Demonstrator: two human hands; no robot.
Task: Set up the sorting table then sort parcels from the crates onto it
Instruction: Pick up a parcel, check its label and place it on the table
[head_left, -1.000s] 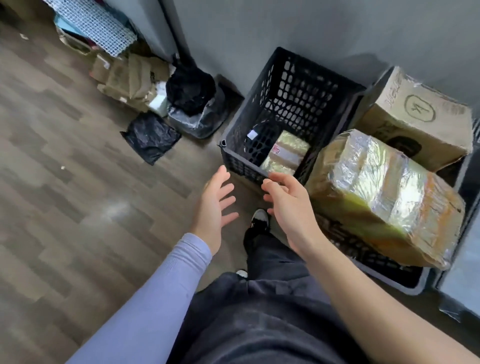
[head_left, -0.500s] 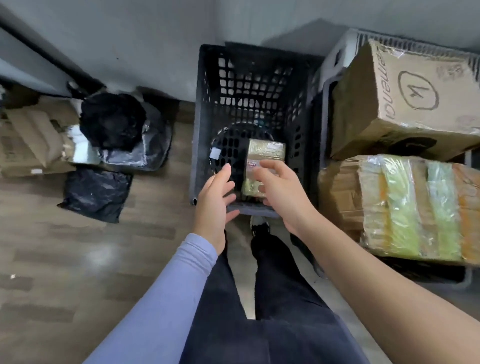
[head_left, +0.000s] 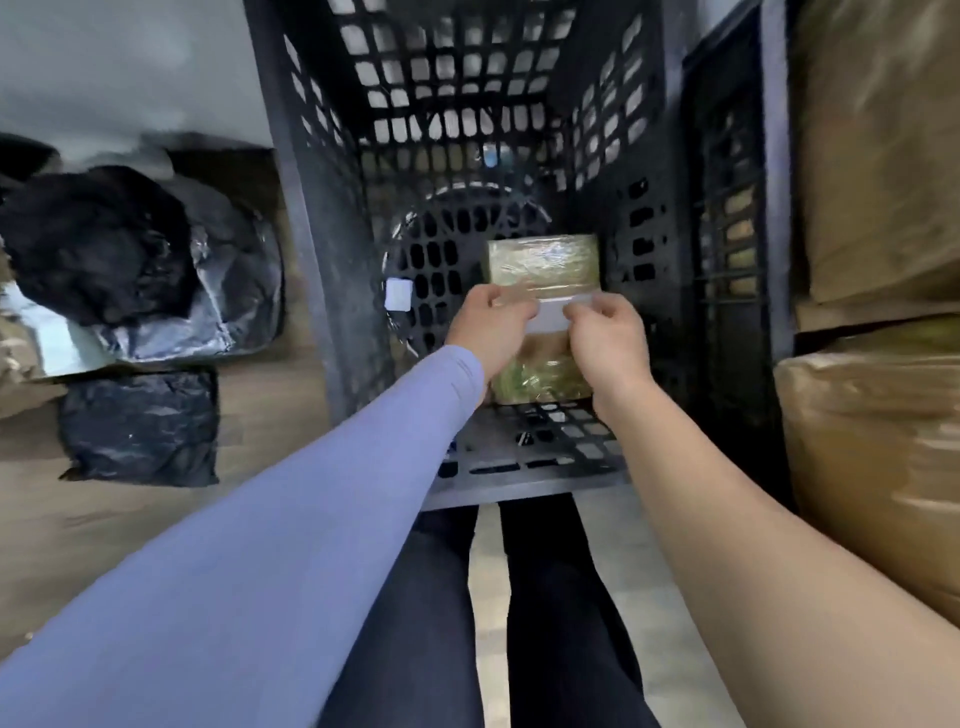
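- Left hand (head_left: 488, 332), lilac-sleeved: fingers curled, pinching the left side of the small tape-wrapped brown parcel (head_left: 543, 262) at its white label.
- Right hand (head_left: 605, 338), bare-armed: fingers curled, pinching the right side of the same label band.
- Parcel: held between both hands, inside the black perforated plastic crate (head_left: 519, 457); whether it rests on the crate floor cannot be told. Its far end projects beyond the fingertips.
- Risk, judged: glossy wrap may slip from shallow pinches, dropping the parcel into the crate.
- Risk, judged: the far end may be caught on the crate's near wall during lifting.
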